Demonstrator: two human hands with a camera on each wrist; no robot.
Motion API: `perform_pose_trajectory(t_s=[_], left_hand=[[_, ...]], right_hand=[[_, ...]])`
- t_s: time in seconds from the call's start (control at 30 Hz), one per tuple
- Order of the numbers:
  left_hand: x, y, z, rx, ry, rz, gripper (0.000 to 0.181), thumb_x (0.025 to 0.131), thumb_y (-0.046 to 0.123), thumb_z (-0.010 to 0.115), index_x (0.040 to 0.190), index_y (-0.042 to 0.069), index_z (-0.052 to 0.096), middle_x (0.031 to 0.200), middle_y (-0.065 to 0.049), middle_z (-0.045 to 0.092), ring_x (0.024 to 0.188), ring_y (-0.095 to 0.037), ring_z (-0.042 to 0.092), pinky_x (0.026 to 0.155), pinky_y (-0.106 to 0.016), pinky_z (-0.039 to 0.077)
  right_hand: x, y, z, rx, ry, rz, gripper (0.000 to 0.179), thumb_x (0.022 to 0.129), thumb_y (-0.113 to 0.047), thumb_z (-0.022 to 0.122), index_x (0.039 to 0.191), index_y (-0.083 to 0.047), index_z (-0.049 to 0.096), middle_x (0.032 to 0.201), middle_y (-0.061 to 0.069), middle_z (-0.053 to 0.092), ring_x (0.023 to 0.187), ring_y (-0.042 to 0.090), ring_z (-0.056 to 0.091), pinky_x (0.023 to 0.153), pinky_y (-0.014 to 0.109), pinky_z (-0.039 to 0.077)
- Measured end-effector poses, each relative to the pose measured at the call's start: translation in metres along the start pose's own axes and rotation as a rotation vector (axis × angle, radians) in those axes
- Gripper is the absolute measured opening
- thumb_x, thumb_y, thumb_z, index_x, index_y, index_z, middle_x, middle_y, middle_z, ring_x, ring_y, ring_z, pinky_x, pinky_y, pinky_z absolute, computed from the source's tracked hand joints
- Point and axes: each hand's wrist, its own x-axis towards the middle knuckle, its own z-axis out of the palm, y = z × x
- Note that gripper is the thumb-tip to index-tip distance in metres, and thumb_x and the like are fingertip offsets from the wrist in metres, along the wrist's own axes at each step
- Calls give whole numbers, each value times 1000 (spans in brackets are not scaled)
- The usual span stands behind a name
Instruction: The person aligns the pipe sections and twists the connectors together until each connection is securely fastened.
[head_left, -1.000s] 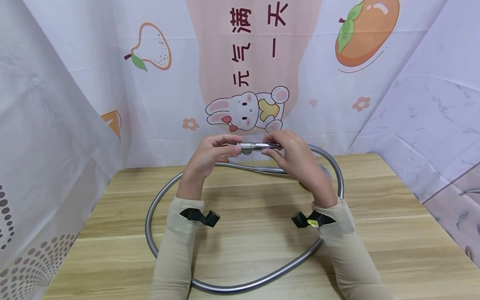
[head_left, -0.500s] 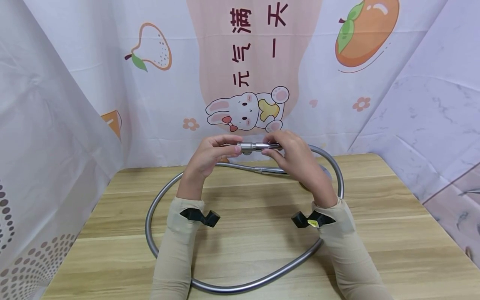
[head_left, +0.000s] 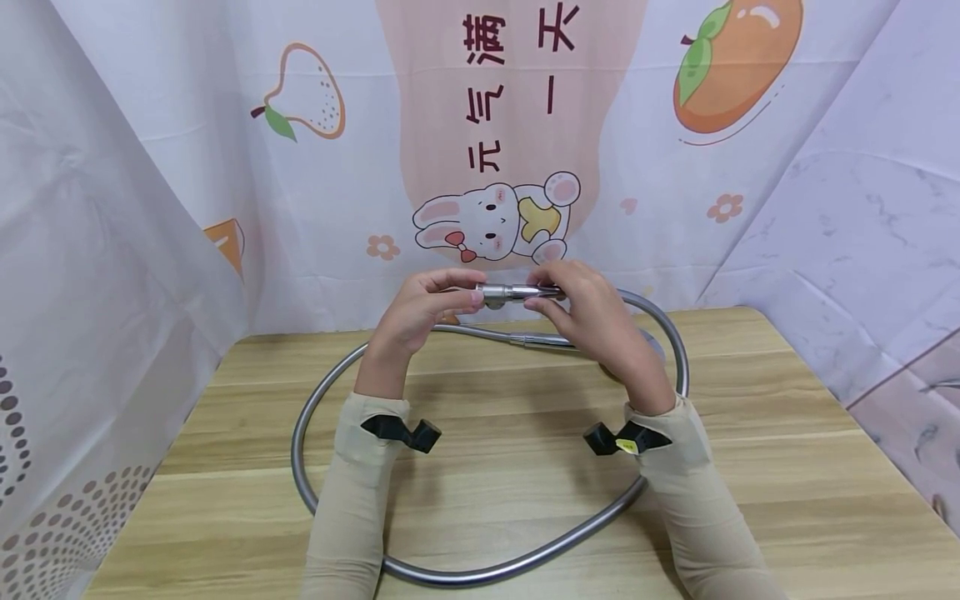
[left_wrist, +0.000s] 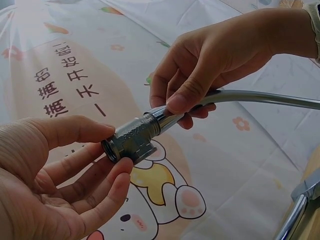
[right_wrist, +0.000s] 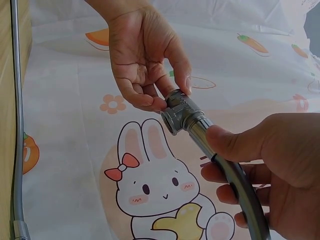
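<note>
The fitting (left_wrist: 131, 137) is silvery metal, dull on its lightly rough body, with ridged threads inside its mouth. The collar (left_wrist: 167, 120) beside it is smooth, glossy chrome. The hose (head_left: 480, 576) looks smooth and metallic, with a soft satin sheen; the shower handle (head_left: 546, 342) shines like polished chrome. The table (head_left: 487, 450) has smooth, streaked wood grain. The curtain (head_left: 322, 217) is creased matt cloth, the sleeves (head_left: 352, 492) matt fabric, the wrist mounts (head_left: 425, 436) matt black plastic.
</note>
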Motion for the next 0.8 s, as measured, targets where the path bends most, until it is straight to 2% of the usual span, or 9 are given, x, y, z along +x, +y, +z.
perform_pose_trajectory(t_s=[0.8], left_hand=[[1,-1,1,0,3,-14,21,91,3,72,98,22,78,95,5,75,82,-10,73,80,-28,59]], right_hand=[[1,0,0,-9,-4,-9,19,92,-17,75,106,-5,69,95,8,68,91,23,59,79,38,49]])
